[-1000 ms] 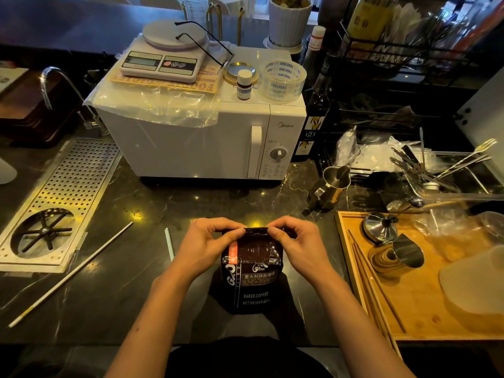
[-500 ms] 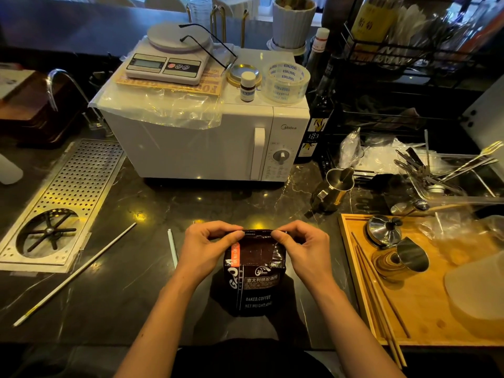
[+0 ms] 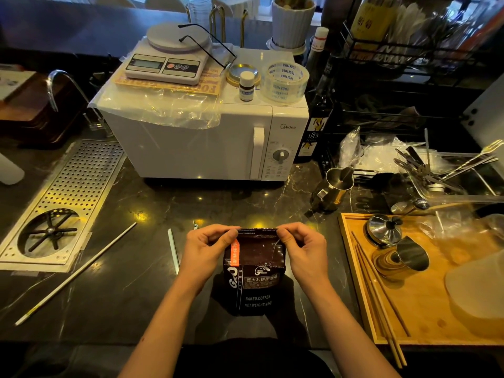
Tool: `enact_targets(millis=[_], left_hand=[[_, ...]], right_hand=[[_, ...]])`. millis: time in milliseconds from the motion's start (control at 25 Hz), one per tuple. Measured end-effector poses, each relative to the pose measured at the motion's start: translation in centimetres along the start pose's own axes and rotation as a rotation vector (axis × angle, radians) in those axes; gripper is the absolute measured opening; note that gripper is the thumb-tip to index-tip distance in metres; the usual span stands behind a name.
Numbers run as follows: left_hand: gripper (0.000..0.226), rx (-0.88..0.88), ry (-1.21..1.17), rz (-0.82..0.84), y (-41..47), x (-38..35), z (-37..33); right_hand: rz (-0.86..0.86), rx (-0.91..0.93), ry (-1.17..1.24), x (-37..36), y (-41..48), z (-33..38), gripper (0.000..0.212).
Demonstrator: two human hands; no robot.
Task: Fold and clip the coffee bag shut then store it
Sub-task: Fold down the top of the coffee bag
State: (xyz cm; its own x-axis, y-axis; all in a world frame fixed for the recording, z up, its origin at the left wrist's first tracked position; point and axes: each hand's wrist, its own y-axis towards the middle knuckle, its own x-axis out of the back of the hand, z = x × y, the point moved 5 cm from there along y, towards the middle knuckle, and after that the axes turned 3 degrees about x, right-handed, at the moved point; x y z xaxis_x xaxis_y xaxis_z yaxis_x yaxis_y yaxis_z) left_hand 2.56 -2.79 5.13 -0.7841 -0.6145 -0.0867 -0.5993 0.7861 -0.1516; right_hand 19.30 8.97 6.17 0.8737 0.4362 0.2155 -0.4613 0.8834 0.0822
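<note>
A dark brown coffee bag (image 3: 255, 271) with white print and an orange label stands upright on the dark marble counter, just in front of me. My left hand (image 3: 208, 248) pinches the bag's top left corner between thumb and fingers. My right hand (image 3: 304, 248) pinches the top right corner the same way. The bag's top edge is pressed flat and runs straight between the two hands. A thin pale clip bar (image 3: 173, 251) lies on the counter just left of my left hand.
A white microwave (image 3: 207, 143) stands behind, with a scale, tape roll and small bottle on top. A perforated metal drain tray (image 3: 81, 186) lies at left, with a long white rod (image 3: 76, 274) beside it. A wooden tray (image 3: 425, 296) with metal cups and chopsticks sits at right.
Both hands have kept their pinch on the bag's top corners. The top edge looks flatter and more stretched out than a second ago.
</note>
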Motion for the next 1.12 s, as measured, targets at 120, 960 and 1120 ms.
enact_targets(millis=[120, 960, 1120], left_hand=[[0.011, -0.015, 0.010, -0.014, 0.3, -0.1, 0.1], [0.008, 0.017, 0.157, 0.020, 0.2, -0.6, 1.6], [0.017, 0.067, 0.049, 0.040, -0.4, -1.2, 2.1]], right_hand=[[0.022, -0.057, 0.130, 0.1, -0.5, -0.2, 0.010], [0.103, -0.180, 0.193, -1.6, -1.1, -1.6, 0.013], [0.069, -0.180, 0.186, -1.7, -0.8, -1.8, 0.014]])
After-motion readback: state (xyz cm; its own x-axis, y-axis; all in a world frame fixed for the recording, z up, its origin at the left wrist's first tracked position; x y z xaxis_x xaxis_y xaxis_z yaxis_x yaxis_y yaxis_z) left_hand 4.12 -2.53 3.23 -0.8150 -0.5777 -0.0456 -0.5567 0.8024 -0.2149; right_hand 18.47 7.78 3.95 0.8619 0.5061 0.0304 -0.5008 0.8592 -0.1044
